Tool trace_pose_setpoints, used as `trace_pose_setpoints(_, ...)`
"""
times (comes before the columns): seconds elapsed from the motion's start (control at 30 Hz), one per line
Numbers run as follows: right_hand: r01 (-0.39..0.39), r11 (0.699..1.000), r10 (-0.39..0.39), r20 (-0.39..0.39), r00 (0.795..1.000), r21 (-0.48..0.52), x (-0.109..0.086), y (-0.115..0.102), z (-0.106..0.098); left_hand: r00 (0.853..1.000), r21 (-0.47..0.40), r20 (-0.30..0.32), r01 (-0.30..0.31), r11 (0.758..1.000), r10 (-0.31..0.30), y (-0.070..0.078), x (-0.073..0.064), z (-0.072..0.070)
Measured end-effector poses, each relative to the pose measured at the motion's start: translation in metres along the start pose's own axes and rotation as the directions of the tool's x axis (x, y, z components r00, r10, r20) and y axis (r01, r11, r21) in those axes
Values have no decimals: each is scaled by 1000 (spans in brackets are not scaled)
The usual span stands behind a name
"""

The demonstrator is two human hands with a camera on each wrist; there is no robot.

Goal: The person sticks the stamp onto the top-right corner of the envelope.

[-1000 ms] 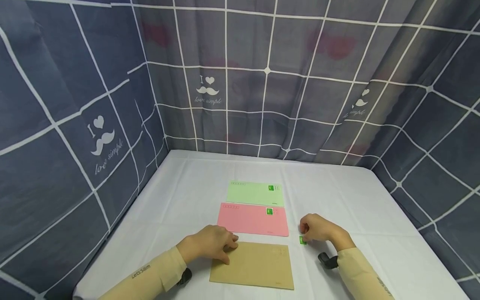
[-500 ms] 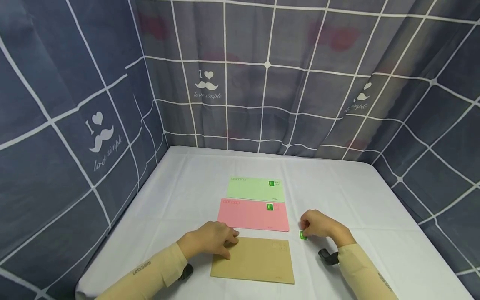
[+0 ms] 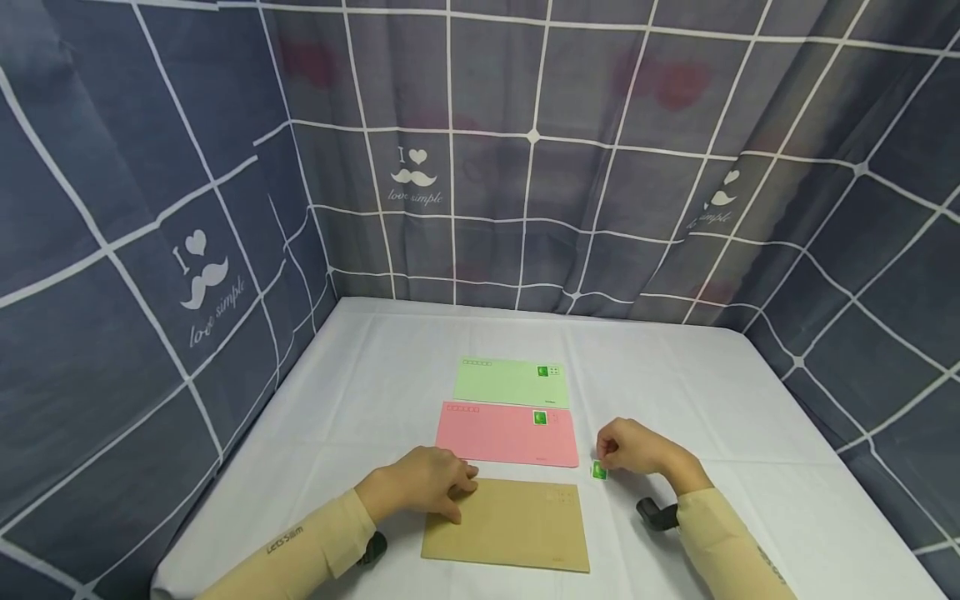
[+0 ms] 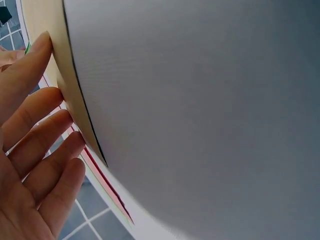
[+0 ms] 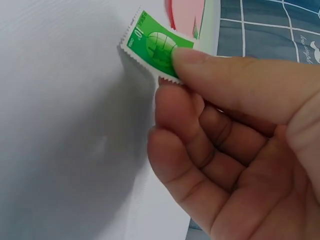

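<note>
A green postage stamp (image 5: 155, 46) with a white perforated edge is pinched between the thumb and fingers of my right hand (image 3: 637, 447), just right of the envelopes. In the right wrist view it is tilted above the white cloth. My left hand (image 3: 422, 483) rests on the left edge of a brown envelope (image 3: 517, 525), its fingers spread and fairly straight. Beyond it lies a pink envelope (image 3: 495, 437) with a green stamp (image 3: 540, 417) at its upper right. Farther back is a light green envelope (image 3: 498, 383), which also bears a green stamp (image 3: 543, 371).
A white cloth (image 3: 360, 375) covers the table. Dark grey curtains (image 3: 487, 192) with white grid lines hang behind it and along both sides. A black wrist camera mount (image 3: 657, 513) sits under the right wrist.
My right hand holds the stamp higher and slightly farther left, a little closer to the envelopes. The left hand stays on the brown envelope. The head view has shifted slightly.
</note>
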State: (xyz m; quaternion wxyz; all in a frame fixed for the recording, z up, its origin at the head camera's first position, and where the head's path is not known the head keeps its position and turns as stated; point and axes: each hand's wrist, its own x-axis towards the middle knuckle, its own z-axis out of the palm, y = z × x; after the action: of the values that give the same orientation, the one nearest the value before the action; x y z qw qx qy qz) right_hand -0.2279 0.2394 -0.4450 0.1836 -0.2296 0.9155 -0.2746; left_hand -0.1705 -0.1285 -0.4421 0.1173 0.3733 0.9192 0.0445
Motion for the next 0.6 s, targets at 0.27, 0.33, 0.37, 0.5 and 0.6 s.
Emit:
trace_pose_setpoints(0.27,50,995,-52,27,998,86,3,-4,-6,1000,2,-3,-5,1000,5,-1,1,1)
trace_pose_setpoints(0.33,51,991,-56,37,998,123,4,-4,-7,1000,-1,-2,-3,1000,3,-1,1,1)
trace_pose_setpoints(0.37,56,988,-62,40,997,143,4,-5,-7,1000,0,-1,-4,1000,4,-1,1,1)
trace_pose_setpoints(0.5,80,973,-92,49,994,218,7,-8,-6,1000,6,1,-9,1000,9,-1,0,2)
trace_pose_setpoints(0.6,95,962,-112,52,992,256,9,-10,-4,1000,16,0,-16,1000,16,-2,-1,3)
